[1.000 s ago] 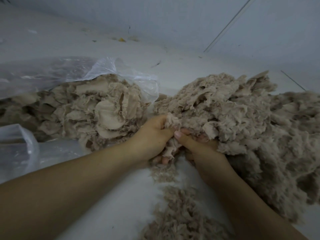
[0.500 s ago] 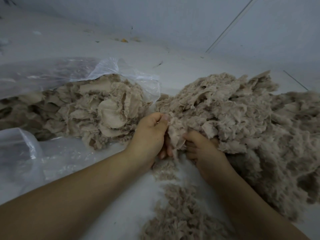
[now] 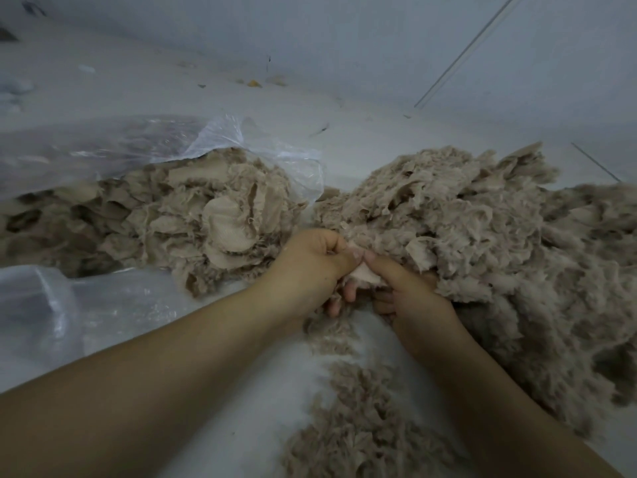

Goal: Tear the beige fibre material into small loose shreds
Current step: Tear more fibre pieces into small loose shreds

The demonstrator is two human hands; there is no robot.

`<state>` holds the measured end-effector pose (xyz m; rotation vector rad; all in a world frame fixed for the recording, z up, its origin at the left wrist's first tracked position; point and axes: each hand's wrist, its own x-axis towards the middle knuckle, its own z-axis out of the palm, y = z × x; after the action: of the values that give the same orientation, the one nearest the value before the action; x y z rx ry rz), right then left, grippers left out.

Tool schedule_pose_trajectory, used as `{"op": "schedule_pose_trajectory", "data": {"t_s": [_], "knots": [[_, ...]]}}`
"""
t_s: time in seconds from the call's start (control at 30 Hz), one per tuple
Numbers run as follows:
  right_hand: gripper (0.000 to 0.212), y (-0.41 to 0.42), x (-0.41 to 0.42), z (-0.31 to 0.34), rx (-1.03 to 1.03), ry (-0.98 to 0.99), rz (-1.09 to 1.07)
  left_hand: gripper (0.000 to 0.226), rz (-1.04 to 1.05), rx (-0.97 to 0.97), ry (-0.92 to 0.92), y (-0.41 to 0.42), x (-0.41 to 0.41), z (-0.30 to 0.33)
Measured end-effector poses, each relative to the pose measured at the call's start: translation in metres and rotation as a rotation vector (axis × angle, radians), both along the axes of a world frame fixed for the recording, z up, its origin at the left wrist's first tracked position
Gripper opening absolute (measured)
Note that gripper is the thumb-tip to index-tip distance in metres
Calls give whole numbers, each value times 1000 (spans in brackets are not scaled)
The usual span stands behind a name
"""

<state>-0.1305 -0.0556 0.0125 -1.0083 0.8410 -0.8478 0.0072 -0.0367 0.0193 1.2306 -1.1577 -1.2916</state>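
Nearest, loose shreds [image 3: 358, 422] strewn along the pale floor [image 3: 241, 391] below the wrists. Above them, left hand [image 3: 312, 267] and right hand [image 3: 410, 298] drawn closer than half a second ago, thumbs now tip to tip, each pinching a small beige fibre piece [image 3: 367, 276]; probably set for another rip. Beyond: torn heap [image 3: 482, 229] right, uncut wads in plastic bag [image 3: 155, 150] left.

My left hand [image 3: 310, 267] and right hand [image 3: 408, 291] meet just below the middle of the frame, thumb tips almost touching. Each grip is curled, pinching between thumb and fingers. My bare forearms run up from the lower left and lower right corners.
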Motion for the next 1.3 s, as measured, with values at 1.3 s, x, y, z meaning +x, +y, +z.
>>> {"op": "schedule_pose_trajectory", "data": {"t_s": [1.3], "knots": [[74, -12, -9, -16, 122, 100, 7, 10, 60, -226, -138, 3, 14, -10]]}}
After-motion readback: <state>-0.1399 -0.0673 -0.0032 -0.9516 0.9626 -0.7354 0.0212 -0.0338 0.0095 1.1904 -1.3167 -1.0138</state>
